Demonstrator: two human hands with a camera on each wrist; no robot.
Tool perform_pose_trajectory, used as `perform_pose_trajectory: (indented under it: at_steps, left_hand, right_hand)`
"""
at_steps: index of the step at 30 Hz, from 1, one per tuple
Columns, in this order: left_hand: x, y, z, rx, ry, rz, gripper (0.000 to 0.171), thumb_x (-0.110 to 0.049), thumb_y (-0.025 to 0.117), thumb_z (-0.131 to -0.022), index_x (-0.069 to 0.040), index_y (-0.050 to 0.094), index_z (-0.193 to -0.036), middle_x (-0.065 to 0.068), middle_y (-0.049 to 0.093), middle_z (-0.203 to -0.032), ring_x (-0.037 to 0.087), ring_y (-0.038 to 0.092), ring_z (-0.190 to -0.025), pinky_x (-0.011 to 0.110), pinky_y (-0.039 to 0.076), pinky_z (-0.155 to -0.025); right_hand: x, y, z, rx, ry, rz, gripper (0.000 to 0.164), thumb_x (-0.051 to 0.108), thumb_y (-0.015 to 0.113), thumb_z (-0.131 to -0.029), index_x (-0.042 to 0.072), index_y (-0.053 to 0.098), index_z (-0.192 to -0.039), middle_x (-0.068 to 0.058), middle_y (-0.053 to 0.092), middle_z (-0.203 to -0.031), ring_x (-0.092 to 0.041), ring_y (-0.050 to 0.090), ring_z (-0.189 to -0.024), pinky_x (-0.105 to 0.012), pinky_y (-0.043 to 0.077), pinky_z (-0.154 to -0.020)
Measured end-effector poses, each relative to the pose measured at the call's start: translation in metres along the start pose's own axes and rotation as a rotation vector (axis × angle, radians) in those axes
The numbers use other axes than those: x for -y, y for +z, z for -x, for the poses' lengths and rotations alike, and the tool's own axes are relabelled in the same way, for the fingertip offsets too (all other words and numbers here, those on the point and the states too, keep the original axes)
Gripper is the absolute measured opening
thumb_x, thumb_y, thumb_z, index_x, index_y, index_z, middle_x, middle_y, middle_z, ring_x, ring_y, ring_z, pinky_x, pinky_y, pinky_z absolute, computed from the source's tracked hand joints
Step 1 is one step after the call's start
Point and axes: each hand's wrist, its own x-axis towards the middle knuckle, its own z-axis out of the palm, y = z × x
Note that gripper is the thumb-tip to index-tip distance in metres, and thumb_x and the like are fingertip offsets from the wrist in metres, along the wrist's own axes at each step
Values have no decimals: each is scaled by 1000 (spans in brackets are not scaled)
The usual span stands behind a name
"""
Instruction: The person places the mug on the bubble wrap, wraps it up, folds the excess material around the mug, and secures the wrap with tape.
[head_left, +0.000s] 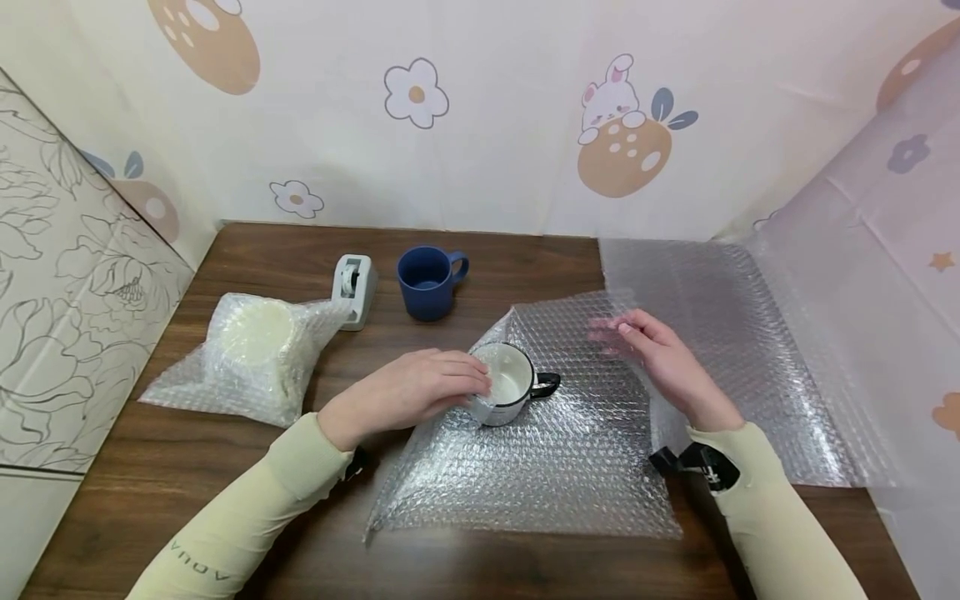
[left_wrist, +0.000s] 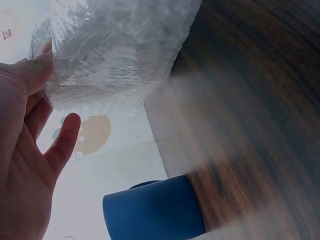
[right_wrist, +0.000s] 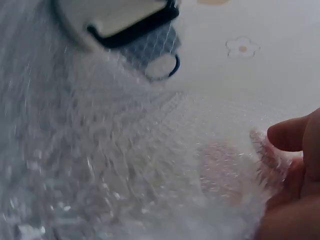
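Note:
A white enamel mug (head_left: pixel 504 414) with a black rim and black handle stands upright on a bubble wrap sheet (head_left: pixel 525 487). My left hand (head_left: pixel 416 387) is at the mug's left side, fingers over the rim, holding a fold of the wrap against it. In the left wrist view, the thumb (left_wrist: pixel 37 72) presses on the wrapped side. My right hand (head_left: pixel 671 362) pinches the right part of the sheet and holds it raised; its fingers show through the clear plastic. The black handle (right_wrist: pixel 135 31) appears close up in the right wrist view.
Behind the white mug stands a blue mug (head_left: pixel 426 292), beside a tape dispenser (head_left: pixel 356 292). A bubble-wrapped item (head_left: pixel 258 354) lies at the left on the wooden table (head_left: pixel 337 542). More bubble wrap (head_left: pixel 705 308) spreads along the right, up to the curtain.

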Motion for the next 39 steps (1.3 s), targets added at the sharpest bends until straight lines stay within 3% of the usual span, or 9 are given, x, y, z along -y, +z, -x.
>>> perform_pose_trajectory:
  at_steps: [5, 8, 14, 19, 28, 31, 35, 37, 39]
  left_hand:
    - [0, -1, -2, 0, 14, -8, 27, -14, 70, -94, -14, 69, -121, 0, 64, -129, 14, 53, -127, 34, 48, -95]
    - [0, -1, -2, 7, 15, -11, 27, -14, 70, -94, -14, 69, -121, 0, 64, -129, 14, 53, -127, 34, 47, -97]
    - [-1, -2, -3, 22, 1, -10, 26, -14, 69, -95, -15, 69, -121, -2, 64, -129, 12, 53, -127, 33, 46, -100]
    - [-3, -2, -3, 34, -9, -8, 26, -15, 68, -96, -15, 69, -122, -2, 64, -130, 12, 52, -127, 32, 45, -100]
    - [-3, -6, -5, 83, -44, -6, 27, -15, 68, -96, -16, 68, -123, -3, 63, -131, 11, 51, -128, 33, 45, -101]
    - [-2, -6, -6, 67, -33, 7, 27, -14, 69, -95, -15, 69, -122, -1, 64, -130, 12, 52, -128, 32, 43, -103]
    - [0, -5, -6, 23, -4, 50, 27, -10, 70, -93, -11, 70, -120, 2, 64, -129, 15, 53, -127, 31, 40, -106]
    - [1, -4, -5, 3, 10, 74, 27, -9, 71, -93, -10, 70, -120, 2, 65, -129, 15, 54, -127, 31, 40, -106]
    - [1, -3, -5, -13, 24, 81, 27, -9, 71, -92, -11, 71, -119, 1, 65, -128, 15, 54, -127, 32, 41, -105]
  right_hand:
    - [16, 13, 4, 204, -67, -247, 20, 11, 33, -110, -2, 48, -115, -23, 50, -144, -31, 53, -129, -47, 49, -97]
    - [27, 21, 7, 295, -59, -272, 20, 8, 30, -110, 4, 49, -115, -22, 45, -148, -32, 48, -134, -54, 47, -97]
    - [43, 33, 17, 342, -18, 25, 15, 9, 34, -109, 9, 46, -118, -15, 46, -148, -21, 42, -136, -39, 41, -101]
    - [47, 50, 23, 368, -73, 246, 18, 5, 41, -106, 8, 49, -122, -6, 42, -152, -21, 42, -135, -29, 36, -106]
    - [42, 92, 26, 335, -232, 577, 12, 14, 51, -104, 25, 53, -111, 3, 40, -155, -25, 30, -145, -51, 32, -111]
    - [38, 105, 26, 295, -301, 715, 24, 18, 52, -104, 20, 55, -128, 6, 56, -137, -25, 24, -147, -59, 25, -112]
    - [35, 112, 26, 246, -337, 805, 33, 18, 50, -105, 13, 53, -138, 6, 60, -127, -26, 25, -146, -60, 27, -109]
    - [36, 113, 26, 213, -326, 795, 30, 17, 49, -105, 14, 55, -134, 2, 56, -137, -25, 30, -144, -58, 31, -109]
    - [37, 111, 26, 156, -317, 757, 26, 15, 47, -106, 14, 58, -130, -1, 54, -143, -22, 48, -130, -51, 41, -101]
